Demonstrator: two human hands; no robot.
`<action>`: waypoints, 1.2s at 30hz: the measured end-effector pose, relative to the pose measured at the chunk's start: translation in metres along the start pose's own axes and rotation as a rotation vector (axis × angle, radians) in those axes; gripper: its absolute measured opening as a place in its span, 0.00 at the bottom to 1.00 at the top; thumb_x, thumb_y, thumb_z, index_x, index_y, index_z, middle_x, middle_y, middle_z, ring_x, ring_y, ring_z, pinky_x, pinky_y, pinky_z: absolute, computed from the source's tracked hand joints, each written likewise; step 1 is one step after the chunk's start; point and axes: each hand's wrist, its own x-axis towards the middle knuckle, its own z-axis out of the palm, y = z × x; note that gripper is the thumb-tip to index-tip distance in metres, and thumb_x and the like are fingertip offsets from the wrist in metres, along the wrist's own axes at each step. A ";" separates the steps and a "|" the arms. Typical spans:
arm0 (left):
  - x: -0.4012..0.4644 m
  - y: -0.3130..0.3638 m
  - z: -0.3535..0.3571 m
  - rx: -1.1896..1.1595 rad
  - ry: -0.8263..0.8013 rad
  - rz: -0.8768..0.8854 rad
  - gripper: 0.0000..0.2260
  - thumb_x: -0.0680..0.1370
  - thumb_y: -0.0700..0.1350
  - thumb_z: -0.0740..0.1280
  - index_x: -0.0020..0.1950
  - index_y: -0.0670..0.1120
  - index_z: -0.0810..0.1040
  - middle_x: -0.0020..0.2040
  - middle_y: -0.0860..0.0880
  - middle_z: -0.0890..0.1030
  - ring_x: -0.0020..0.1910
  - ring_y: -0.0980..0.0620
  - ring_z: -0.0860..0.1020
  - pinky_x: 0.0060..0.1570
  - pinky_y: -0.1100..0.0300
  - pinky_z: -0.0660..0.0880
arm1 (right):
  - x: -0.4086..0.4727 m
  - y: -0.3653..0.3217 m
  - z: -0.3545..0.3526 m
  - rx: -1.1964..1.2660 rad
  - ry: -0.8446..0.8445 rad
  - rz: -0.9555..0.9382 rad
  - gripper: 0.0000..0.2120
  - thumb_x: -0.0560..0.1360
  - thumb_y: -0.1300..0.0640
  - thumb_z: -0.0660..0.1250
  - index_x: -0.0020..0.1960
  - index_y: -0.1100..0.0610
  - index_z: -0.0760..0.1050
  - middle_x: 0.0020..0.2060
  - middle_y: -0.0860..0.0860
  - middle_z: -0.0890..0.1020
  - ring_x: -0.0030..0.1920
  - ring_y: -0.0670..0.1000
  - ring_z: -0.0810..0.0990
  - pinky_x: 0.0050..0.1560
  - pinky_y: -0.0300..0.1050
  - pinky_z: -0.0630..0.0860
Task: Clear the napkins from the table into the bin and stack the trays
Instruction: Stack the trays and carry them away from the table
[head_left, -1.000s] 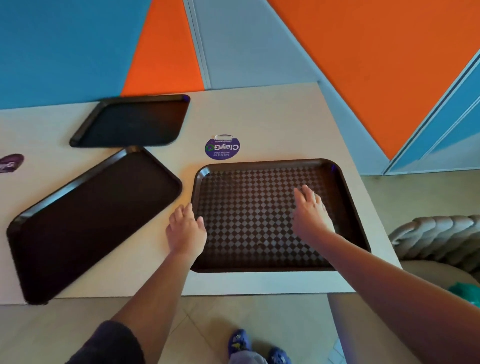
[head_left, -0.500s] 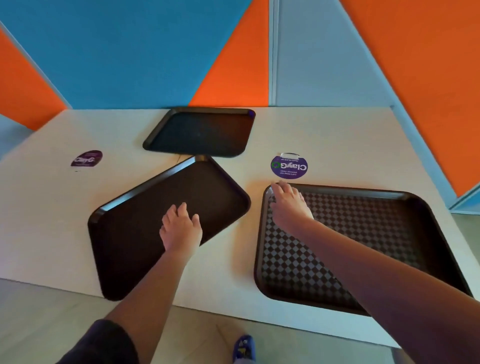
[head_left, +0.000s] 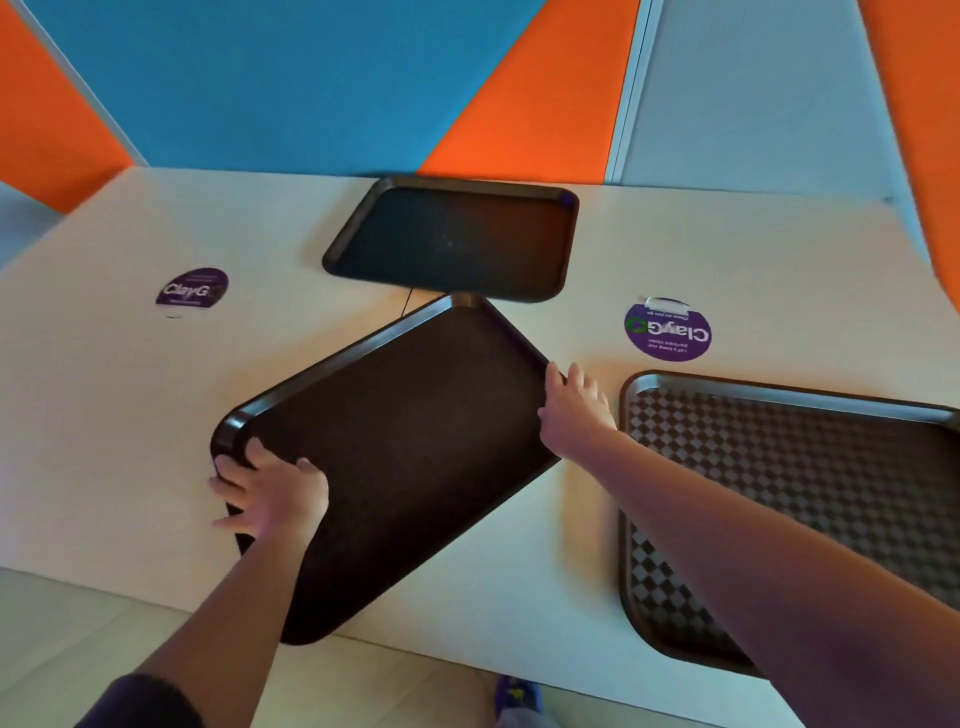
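Now I have both hands off the checkered tray (head_left: 810, 499) at lower right and on the plain dark tray (head_left: 400, 447) at centre, lying askew on the bench (head_left: 104, 395); stacking, I judge, has begun; no napkins show. My left hand (head_left: 270, 493) grips its near-left rim, fingers spread; my right hand (head_left: 574, 410) curls over the right edge. A third tray (head_left: 457, 239) lies upper centre.
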 end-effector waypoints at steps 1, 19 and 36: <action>0.005 -0.003 0.000 -0.028 -0.001 -0.035 0.28 0.77 0.46 0.63 0.73 0.44 0.54 0.74 0.39 0.51 0.72 0.37 0.50 0.67 0.34 0.50 | 0.003 -0.003 0.002 0.013 -0.024 0.032 0.30 0.78 0.58 0.58 0.75 0.58 0.47 0.71 0.63 0.56 0.70 0.64 0.59 0.68 0.58 0.63; 0.020 -0.020 -0.021 -0.141 0.090 -0.182 0.22 0.75 0.34 0.61 0.67 0.31 0.59 0.68 0.33 0.60 0.68 0.34 0.58 0.66 0.45 0.62 | -0.005 0.012 -0.012 0.055 0.029 0.264 0.22 0.77 0.68 0.57 0.69 0.69 0.58 0.63 0.63 0.68 0.65 0.61 0.68 0.60 0.53 0.73; -0.149 0.091 0.004 -0.245 0.057 0.208 0.19 0.74 0.33 0.60 0.65 0.31 0.64 0.65 0.32 0.64 0.63 0.33 0.64 0.59 0.42 0.67 | -0.114 0.218 -0.072 0.242 0.179 0.469 0.23 0.75 0.67 0.60 0.68 0.67 0.59 0.64 0.63 0.67 0.66 0.62 0.66 0.61 0.56 0.71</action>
